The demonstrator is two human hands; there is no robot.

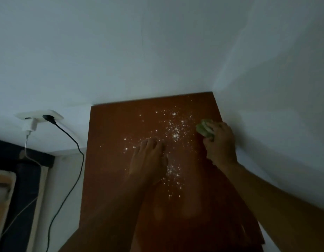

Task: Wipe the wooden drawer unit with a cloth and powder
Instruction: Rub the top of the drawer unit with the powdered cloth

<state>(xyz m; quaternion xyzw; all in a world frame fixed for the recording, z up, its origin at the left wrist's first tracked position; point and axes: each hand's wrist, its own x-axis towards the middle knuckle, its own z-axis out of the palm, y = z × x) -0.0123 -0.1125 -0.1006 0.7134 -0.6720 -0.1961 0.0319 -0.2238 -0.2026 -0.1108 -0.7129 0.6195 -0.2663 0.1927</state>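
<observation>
Green cloth (203, 129), soft and light, is bunched in the curled fingers of the right hand (220, 144) at the right edge of the drawer unit (112, 160), which stands in a wall corner. The left hand (150, 160) lies flat on loose powder (175, 135), which likely scatters easily. The stiff top should take firm pressure.

Powder (175, 132) across drawer unit (112, 160) (cloth (202, 127) alongside)
</observation>
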